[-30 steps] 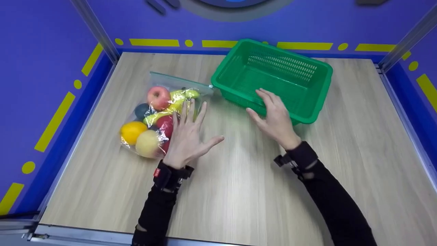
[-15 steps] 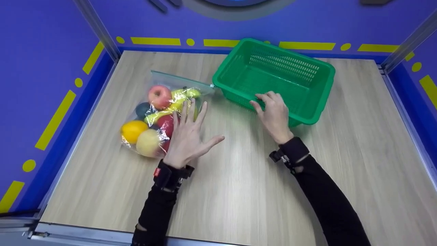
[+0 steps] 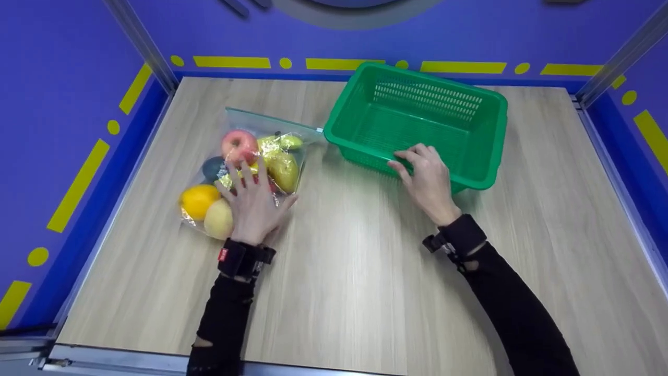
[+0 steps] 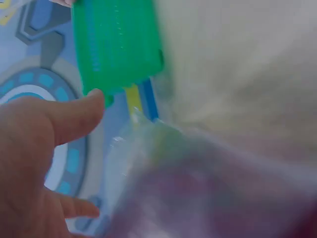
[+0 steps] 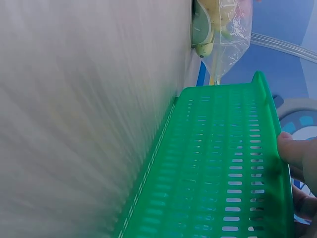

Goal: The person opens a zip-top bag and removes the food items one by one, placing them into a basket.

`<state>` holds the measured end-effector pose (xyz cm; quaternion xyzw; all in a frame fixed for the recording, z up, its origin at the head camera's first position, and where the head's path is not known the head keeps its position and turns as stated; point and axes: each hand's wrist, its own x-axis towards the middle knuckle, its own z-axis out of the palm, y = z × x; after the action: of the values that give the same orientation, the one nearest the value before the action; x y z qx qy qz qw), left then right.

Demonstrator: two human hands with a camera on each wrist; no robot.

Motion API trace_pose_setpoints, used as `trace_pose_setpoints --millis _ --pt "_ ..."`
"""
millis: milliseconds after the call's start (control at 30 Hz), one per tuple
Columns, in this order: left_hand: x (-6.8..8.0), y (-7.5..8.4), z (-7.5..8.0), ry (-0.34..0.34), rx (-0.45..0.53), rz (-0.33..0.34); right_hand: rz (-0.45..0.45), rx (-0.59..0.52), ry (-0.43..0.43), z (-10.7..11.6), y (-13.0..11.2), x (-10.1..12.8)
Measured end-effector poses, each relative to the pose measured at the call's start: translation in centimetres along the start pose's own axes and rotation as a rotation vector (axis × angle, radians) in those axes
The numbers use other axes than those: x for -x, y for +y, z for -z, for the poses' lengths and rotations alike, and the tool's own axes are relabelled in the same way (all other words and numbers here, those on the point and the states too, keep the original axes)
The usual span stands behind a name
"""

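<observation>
The green perforated plastic basket (image 3: 417,122) sits empty at the far middle of the pale wood-grain bench (image 3: 365,271) and serves as the landmark here. Just to its left, with one corner of the sealed top edge touching the basket's left corner, lies the clear plastic zip bag of fruit (image 3: 245,172). Inside the bag are a red apple (image 3: 239,145), a yellow-green pear (image 3: 284,168), a dark green round fruit (image 3: 212,168), an orange (image 3: 197,201) and a pale yellow apple (image 3: 219,222).

The left hand (image 3: 253,206), which a second ago lay flat on the bench at the bag's basket-facing side with fingers straight, has slid away from the basket and now sits on top of the bag. Its fingers are bent over the fruit through the film, and I judge it is taking hold of the bag. The left wrist view is too blurred to confirm the grip.

The right hand (image 3: 428,177) has also closed. Earlier it hovered open over the basket's near wall; now its fingers are hooked over the near rim (image 3: 386,155), with fingertips (image 5: 297,148) showing inside the rim in the right wrist view. The basket has shifted slightly under that hold.

Both hands have thus gone from reaching to gripping, the bag pinned and the basket steadied.
</observation>
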<state>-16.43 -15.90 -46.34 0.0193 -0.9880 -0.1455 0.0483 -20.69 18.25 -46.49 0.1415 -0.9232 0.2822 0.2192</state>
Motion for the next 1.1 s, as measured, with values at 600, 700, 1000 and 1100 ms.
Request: trace_pose_setpoints --millis 600,700,1000,1100 --pt "-0.7 -0.3 -0.8 -0.047 -0.042 0.028 0.023 0.005 0.088 3.7 3.0 4.0" --pt "-0.5 -0.1 -0.7 -0.034 -0.045 0.016 0.031 0.001 0.101 4.3 3.7 4.7" --pt "0.3 0.3 -0.6 -0.037 -0.049 -0.067 0.034 0.007 0.141 5.9 5.5 6.3" --pt "0.7 0.5 -0.6 -0.030 -0.029 -0.113 0.024 -0.001 0.158 6.5 5.9 6.9"
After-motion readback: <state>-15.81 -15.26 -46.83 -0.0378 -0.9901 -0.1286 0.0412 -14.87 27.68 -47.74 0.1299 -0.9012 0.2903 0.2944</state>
